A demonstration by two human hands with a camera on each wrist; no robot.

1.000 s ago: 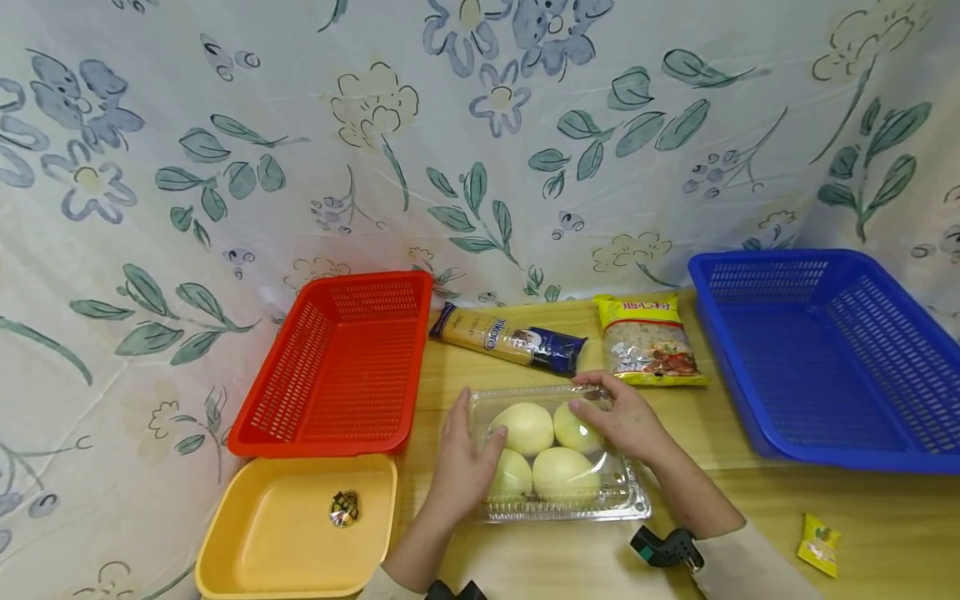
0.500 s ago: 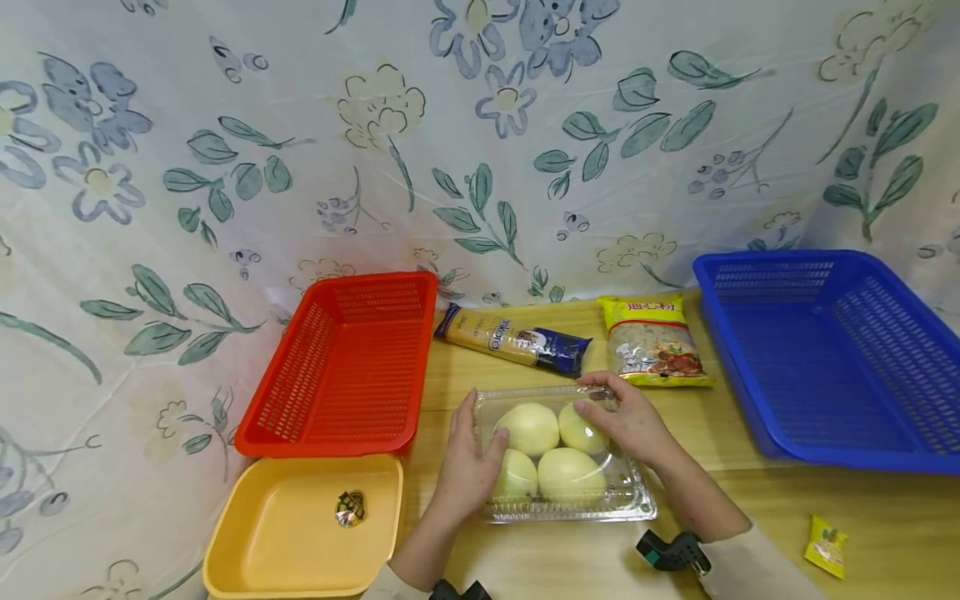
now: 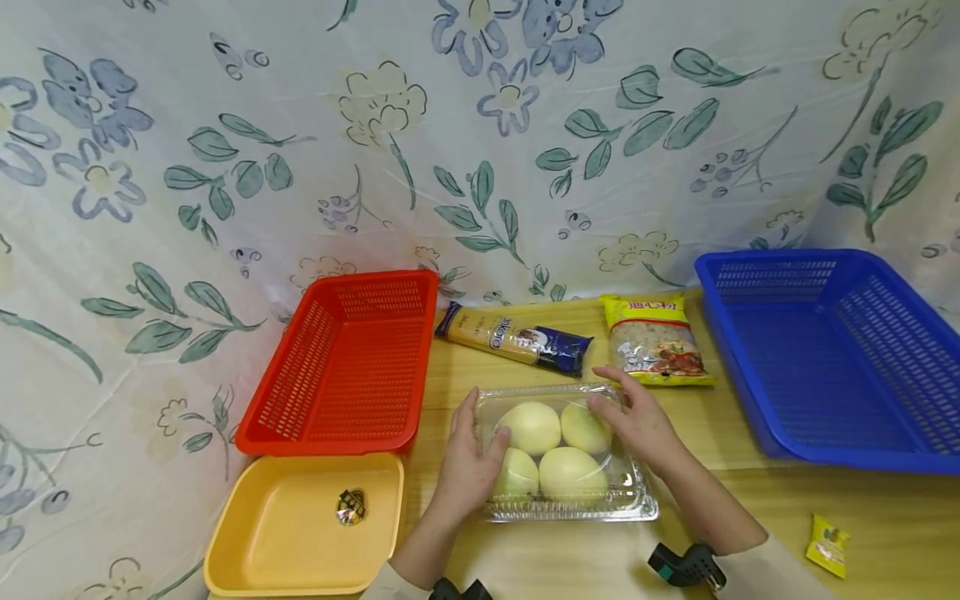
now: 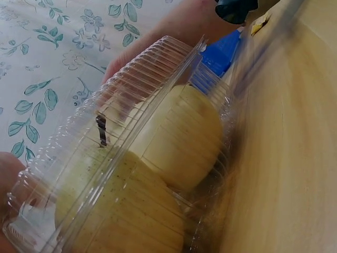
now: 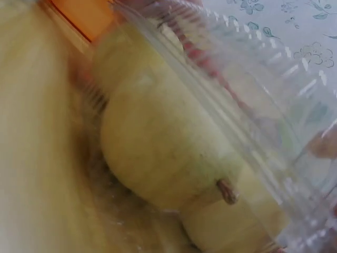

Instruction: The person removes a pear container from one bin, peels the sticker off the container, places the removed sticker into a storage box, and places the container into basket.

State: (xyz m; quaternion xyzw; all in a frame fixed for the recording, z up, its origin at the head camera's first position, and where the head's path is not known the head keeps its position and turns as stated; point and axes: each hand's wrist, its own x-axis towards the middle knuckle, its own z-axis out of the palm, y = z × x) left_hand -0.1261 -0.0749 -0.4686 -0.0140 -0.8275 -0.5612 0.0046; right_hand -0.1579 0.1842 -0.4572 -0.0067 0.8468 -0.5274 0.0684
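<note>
A clear plastic clamshell box [image 3: 633, 493] with several pale yellow-green fruits [image 3: 572, 473] lies on the wooden table in the head view. My left hand [image 3: 467, 467] rests on the box's left side, fingers laid over the lid and thumb along the edge. My right hand [image 3: 639, 421] lies over the far right corner with fairly straight fingers. The left wrist view shows the ribbed lid [image 4: 131, 105] close up, a fruit [image 4: 184, 137] inside and the right hand [image 4: 174, 26] behind. The blurred right wrist view shows a fruit [image 5: 158, 142] with its stem under the lid [image 5: 253, 79].
An empty red basket [image 3: 345, 367] stands at the left, with a yellow tray [image 3: 270, 542] holding one small wrapped item [image 3: 350, 507] in front of it. A pasta pack [image 3: 513, 337] and a yellow bag [image 3: 656, 342] lie behind the box. At right stands a blue basket [image 3: 832, 358], with a yellow sachet [image 3: 823, 544] nearer.
My right hand has slid from the top of the lid toward the box's right edge. The left hand and the box have stayed put.
</note>
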